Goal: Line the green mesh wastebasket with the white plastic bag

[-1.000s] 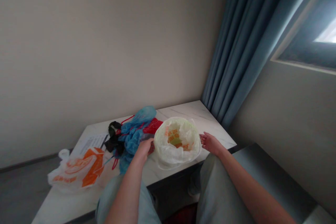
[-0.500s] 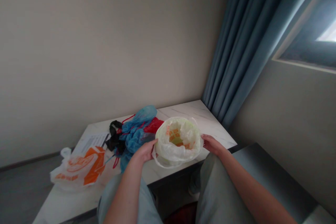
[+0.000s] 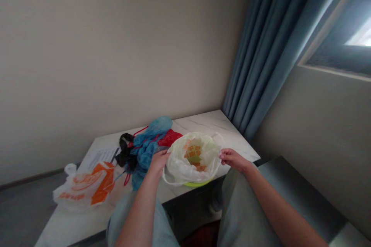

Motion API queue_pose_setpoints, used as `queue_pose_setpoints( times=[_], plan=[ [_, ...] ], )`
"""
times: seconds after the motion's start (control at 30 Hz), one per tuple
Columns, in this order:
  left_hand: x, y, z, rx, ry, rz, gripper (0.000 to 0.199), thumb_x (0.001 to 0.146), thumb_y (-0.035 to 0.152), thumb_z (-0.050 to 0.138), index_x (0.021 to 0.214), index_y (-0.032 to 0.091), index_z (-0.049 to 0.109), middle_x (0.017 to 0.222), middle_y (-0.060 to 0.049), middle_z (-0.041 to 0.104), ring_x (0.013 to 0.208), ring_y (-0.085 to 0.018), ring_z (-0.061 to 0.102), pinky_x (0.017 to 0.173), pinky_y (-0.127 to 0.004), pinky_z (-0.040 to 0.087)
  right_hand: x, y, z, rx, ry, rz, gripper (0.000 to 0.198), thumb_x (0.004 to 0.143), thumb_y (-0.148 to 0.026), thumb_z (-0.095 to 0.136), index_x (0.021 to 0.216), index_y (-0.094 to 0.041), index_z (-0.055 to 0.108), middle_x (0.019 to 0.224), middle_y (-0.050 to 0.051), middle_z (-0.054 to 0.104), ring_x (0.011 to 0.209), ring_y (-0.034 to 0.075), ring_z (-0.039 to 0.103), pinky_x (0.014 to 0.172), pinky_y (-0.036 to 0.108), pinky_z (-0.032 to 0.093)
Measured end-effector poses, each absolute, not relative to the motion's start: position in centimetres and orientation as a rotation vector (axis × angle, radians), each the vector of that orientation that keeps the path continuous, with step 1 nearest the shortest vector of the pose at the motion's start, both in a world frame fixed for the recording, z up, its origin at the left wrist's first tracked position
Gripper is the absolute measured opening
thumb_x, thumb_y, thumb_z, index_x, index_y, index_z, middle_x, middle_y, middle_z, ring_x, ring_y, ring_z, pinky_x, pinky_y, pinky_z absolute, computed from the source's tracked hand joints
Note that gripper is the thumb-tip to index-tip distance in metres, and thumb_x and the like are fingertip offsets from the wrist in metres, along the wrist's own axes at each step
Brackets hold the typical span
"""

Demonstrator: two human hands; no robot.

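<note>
A white translucent plastic bag (image 3: 176,164) with orange print lies over and inside a yellow-green container (image 3: 198,183), whose lower edge shows beneath it. My left hand (image 3: 159,162) grips the bag's left edge, thumb and fingers closed. At the opposite side, my right hand (image 3: 232,158) pinches the bag's right edge between its fingertips. The mouth of the bag is open towards me, and orange print is visible down inside. Most of the container is hidden by the plastic.
Left of the bag, blue plastic bags (image 3: 147,150), a red bag (image 3: 170,137) and black bags (image 3: 127,154) lie heaped on the marbled white table (image 3: 208,121). A white-and-orange bag (image 3: 87,187) lies further left beside a printed sheet (image 3: 100,155). A blue curtain (image 3: 269,50) hangs at right.
Both hands have shifted slightly left with the bag's edges. The plastic at the front has lifted, and the container's yellow-green lower edge now shows.
</note>
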State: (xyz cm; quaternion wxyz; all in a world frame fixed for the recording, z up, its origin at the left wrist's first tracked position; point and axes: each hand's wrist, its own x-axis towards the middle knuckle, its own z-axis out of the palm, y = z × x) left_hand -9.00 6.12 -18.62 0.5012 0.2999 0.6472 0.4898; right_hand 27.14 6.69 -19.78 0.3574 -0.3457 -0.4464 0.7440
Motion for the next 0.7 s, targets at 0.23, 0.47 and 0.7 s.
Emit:
queue_pose_setpoints(
  times=[0.23,0.47,0.7],
  plan=[
    [-8.8,8.1,-18.5,0.749,1.499,1.602,0.035,0.051,0.024,0.076,0.085,0.016,0.069,0.087,-0.007,0.073,0.080,-0.020,0.067,0.083,-0.035,0.052,26.9,5.6,-14.3,-1.128,-1.629,2.054,0.067,0.087,-0.072,0.049,0.079,-0.010,0.073,0.075,0.013,0.074,0.064,0.018,0.068,0.068,0.031,0.051],
    [-8.7,9.2,-17.4,0.788,1.348,1.733,0.036,0.054,0.030,0.076,0.086,0.017,0.065,0.089,-0.006,0.071,0.085,-0.021,0.066,0.085,-0.036,0.051,27.2,9.7,-11.5,-2.067,-1.955,0.652,0.065,0.091,-0.069,0.043,0.063,-0.014,0.065,0.069,0.018,0.070,0.073,0.026,0.068,0.073,0.035,0.047],
    [-8.6,8.3,-16.0,0.667,1.173,1.624,0.048,0.048,0.012,0.067,0.096,0.018,0.064,0.099,-0.007,0.072,0.084,-0.019,0.068,0.074,-0.029,0.051,26.4,11.9,-14.6,-1.850,-1.424,1.327,0.036,0.085,-0.045,0.064,0.066,-0.015,0.062,0.067,0.009,0.068,0.059,0.016,0.061,0.057,0.027,0.047]
  ],
)
